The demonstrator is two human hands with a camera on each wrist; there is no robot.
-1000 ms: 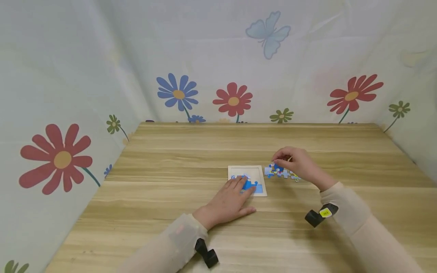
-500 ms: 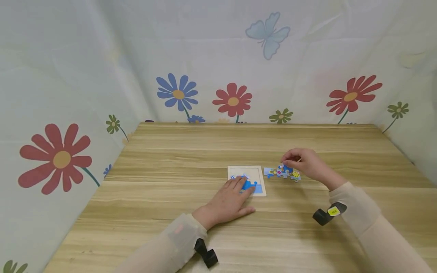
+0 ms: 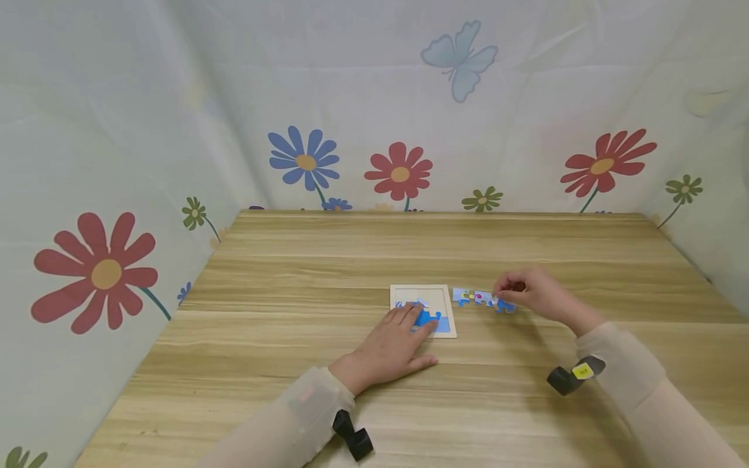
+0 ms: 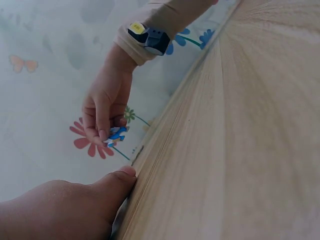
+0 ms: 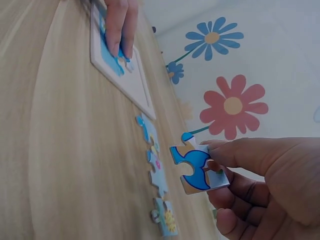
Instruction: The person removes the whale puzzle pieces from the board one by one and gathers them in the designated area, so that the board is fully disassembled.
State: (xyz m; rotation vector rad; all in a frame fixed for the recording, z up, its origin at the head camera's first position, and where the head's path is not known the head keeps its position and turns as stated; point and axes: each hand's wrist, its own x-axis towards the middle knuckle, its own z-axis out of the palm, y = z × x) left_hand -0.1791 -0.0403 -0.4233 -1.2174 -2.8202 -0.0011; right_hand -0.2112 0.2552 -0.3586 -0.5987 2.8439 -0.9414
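My right hand (image 3: 541,296) pinches a blue and white jigsaw piece (image 5: 197,167) between thumb and fingers, raised over the row of loose pieces. In the right wrist view that row shows a blue-edged piece (image 5: 148,134), one with a pink swirl (image 5: 157,172) and one with a yellow flower (image 5: 169,220). My left hand (image 3: 389,344) lies flat with fingers spread, resting on the light wooden puzzle frame (image 3: 422,286). Inside the frame, blue fitted pieces (image 3: 430,317) fill the lower part, partly hidden under the fingers; the upper part shows bare backing.
The wood-grain table (image 3: 292,260) reaches back to a white curtain (image 3: 351,78) printed with flowers and a butterfly. The loose pieces lie just right of the frame. Each sleeve carries a black wrist camera (image 3: 564,380).
The right hand has moved to the right along the loose pieces and slightly nearer, carrying the blue jigsaw piece. The left hand has stayed on the frame.
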